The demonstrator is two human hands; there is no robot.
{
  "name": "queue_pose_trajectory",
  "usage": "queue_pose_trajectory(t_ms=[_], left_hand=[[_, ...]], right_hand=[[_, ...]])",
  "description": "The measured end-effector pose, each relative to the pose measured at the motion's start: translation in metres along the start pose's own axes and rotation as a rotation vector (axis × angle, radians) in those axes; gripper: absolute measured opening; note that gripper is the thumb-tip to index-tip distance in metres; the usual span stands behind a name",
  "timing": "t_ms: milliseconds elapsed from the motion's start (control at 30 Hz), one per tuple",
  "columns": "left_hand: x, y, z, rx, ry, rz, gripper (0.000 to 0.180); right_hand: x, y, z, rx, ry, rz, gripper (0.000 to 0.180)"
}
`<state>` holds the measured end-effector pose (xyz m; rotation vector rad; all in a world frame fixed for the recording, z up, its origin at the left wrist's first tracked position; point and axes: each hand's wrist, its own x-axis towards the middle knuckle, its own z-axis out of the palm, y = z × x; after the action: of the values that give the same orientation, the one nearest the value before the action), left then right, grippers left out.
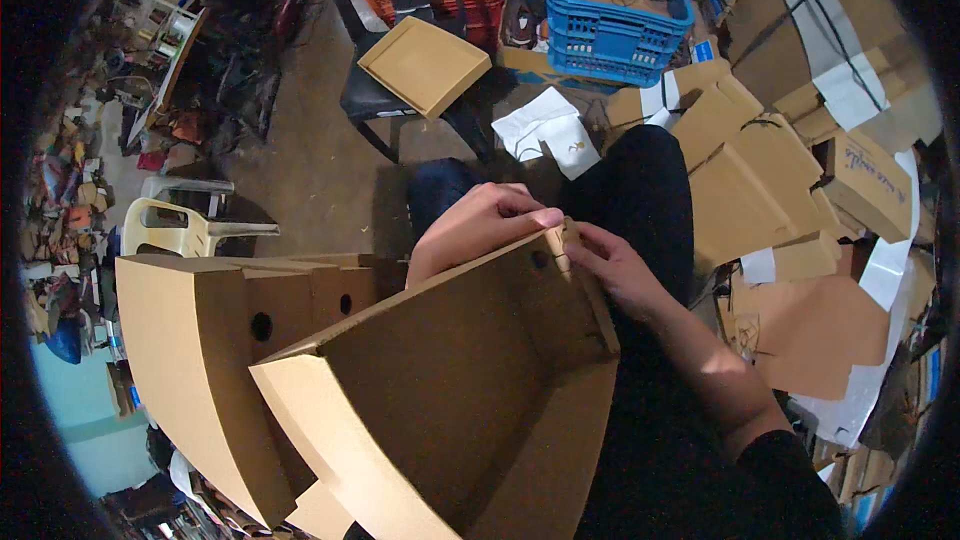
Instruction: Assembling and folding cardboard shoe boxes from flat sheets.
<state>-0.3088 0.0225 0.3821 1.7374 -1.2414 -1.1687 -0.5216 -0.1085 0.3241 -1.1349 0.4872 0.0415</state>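
A brown open cardboard box point(440, 380) lies tilted across my lap, its hollow inside facing up. My left hand point(485, 222) is closed over the far rim of the box, the thumb lying on its far corner. My right hand point(618, 262) pinches the folded cardboard at that same corner, fingertips close to the left thumb. A round hole shows in the wall just below the corner. How the fingers behind the wall are placed is hidden.
To the left stand more cardboard boxes point(190, 360) with round holes. A shallow cardboard lid point(425, 65) rests on a dark plastic chair point(365, 95). Beyond are a blue crate point(610, 40) of shoes and white paper point(550, 130). Flat cardboard pieces point(750, 180) pile up at right.
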Motion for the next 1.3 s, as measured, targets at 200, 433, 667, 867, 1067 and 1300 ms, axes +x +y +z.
queue_pose_trajectory(t_ms=[200,433,667,867,1067,1300], left_hand=[[0.004,-0.007,0.002,-0.016,0.053,0.028,0.054],[0.005,-0.006,0.003,-0.040,0.034,0.084,0.054],[0.004,-0.003,0.004,-0.023,0.027,0.052,0.054],[0.002,-0.002,0.006,-0.064,0.030,0.049,0.048],[0.005,-0.005,0.004,-0.050,-0.002,0.078,0.044],[0.006,-0.007,0.006,-0.075,0.031,0.160,0.045]], right_hand=[[0.003,-0.002,-0.002,-0.055,0.008,-0.033,0.044],[0.010,0.010,-0.008,-0.132,0.023,-0.087,0.031],[0.008,0.006,-0.007,-0.149,0.026,-0.088,0.028],[0.009,0.006,-0.008,-0.217,0.023,-0.147,0.026],[0.007,0.003,-0.007,-0.151,-0.028,-0.130,0.025],[0.005,-0.002,-0.008,-0.193,-0.030,-0.123,0.038]])
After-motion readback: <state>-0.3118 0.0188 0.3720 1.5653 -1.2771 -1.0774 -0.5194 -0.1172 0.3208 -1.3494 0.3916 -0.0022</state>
